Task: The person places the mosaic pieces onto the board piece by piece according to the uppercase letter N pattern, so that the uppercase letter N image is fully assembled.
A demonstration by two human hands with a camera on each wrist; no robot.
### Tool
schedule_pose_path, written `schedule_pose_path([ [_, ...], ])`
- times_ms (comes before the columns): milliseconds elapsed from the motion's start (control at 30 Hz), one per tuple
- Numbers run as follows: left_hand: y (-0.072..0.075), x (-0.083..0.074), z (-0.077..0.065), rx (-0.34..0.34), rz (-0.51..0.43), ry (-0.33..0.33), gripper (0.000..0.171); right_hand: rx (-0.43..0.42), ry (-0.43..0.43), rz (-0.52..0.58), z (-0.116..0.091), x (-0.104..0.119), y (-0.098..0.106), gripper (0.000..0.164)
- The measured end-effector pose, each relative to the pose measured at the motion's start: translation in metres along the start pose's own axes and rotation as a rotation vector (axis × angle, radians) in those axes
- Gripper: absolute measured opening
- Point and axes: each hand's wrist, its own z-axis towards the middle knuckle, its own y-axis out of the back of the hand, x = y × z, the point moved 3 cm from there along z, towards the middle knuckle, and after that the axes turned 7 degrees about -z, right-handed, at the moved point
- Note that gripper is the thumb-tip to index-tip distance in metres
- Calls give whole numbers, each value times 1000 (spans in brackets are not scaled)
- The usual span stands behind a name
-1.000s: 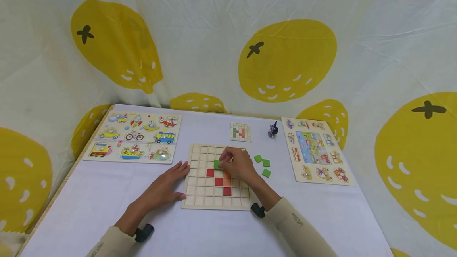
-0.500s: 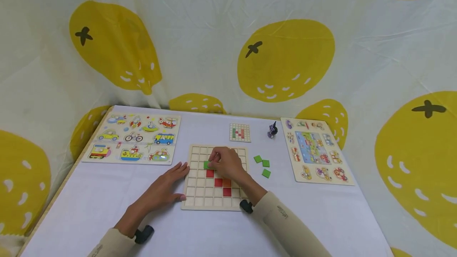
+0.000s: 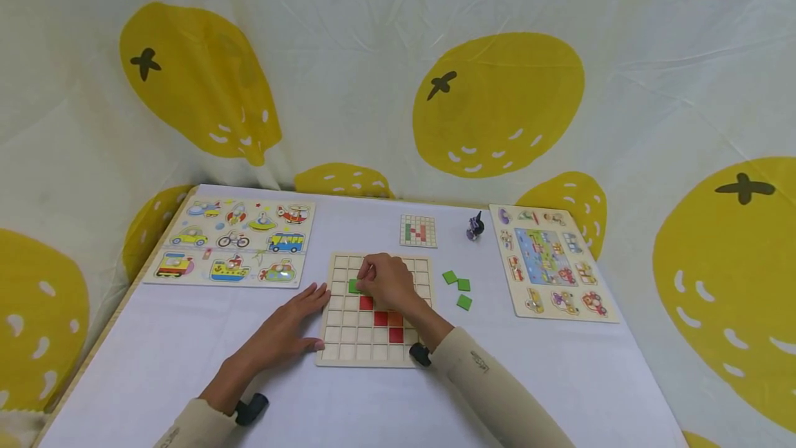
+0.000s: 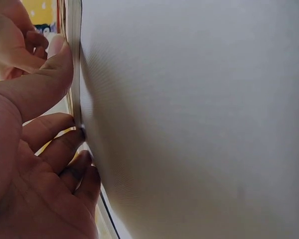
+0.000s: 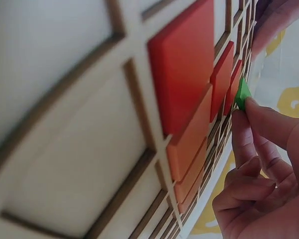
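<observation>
Fingers of our right hand [image 3: 388, 285] pinch a green tile [image 3: 352, 286], now shifted left to just far-left of the leftmost red tile [image 3: 366, 303] on the grid board [image 3: 348, 332], so we judge it nearly placed.

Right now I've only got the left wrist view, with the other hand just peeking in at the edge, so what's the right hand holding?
Observer: The right hand pinches a green tile at the board.

Operator: Is anything lying in the cells?

Observer: Yes, the head view shows three red tiles stepping diagonally across the board.

Operator: And are there spare pieces nearby?

Observer: Three loose green tiles lie on the table, to the right of the board.
</observation>
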Motion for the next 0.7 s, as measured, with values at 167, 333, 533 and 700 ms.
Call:
schedule_pose_path([
  [167,0,0,0,0,-4,0,97,21,2,-21,1,3,-4,15],
  [333,-2,2,1,5,0,1,97,31,0,-63,3,5,-6,16],
  [533,-2,3,1,7,-8,9,98,55,36,-64,3,2,-3,8],
  [700,-2,1,2,6,6,12,98,62,65,-49,0,-6,4,9],
])
